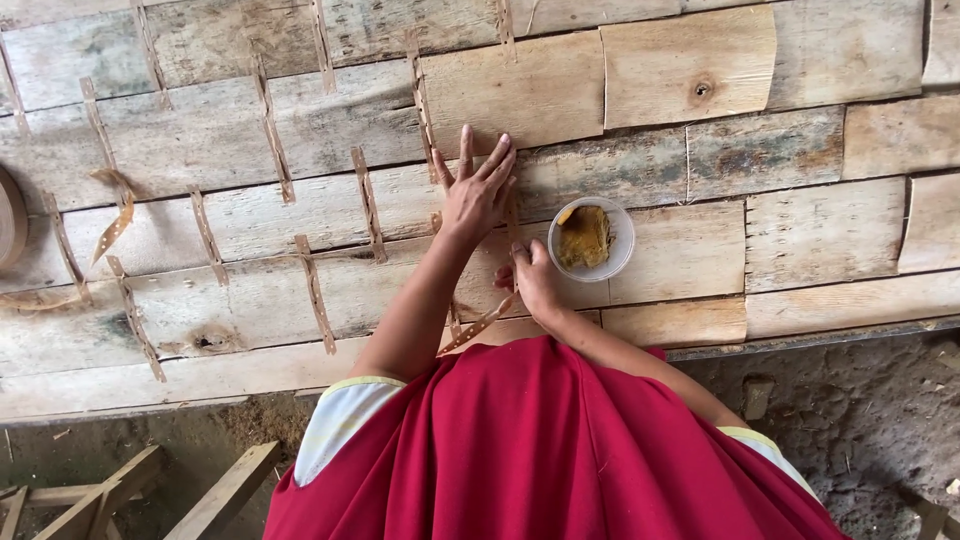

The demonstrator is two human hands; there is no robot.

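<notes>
Head view, looking straight down: left hand [478, 190] lies flat and released, fingers fanned, palm pressing on the wooden sheets [520, 95] just above centre frame, over the top end of a thin perforated tape strip [478, 325] that runs down toward the red garment [540, 450]. Right hand [535, 280] sits just below and to the right of it, fingers pinched around the strip lower down, so the strip runs between the two hands, top end pinned, lower part gripped. Judging from this, the step in hand looks like laying and sticking a strip across a seam between two veneer pieces; a next move would call for keeping the upper end held flat while the lower hand draws the strip straight and smooths it along the joint, without letting it skew off the seam. Just right of the right hand, almost touching the fingers, stands a small white bowl [591, 238] holding a yellow-brown paste and a wad of something in it. Outward from there, the surface is a patchwork of pale and greyed sheets, and across the left half of the frame many similar strips [312, 290] already bridge the seams, some slanted, one loose curl [112, 225] at far left. Below, bare earth floor [860, 420] at lower right and wooden frame pieces [220, 495] at lower left.
</notes>
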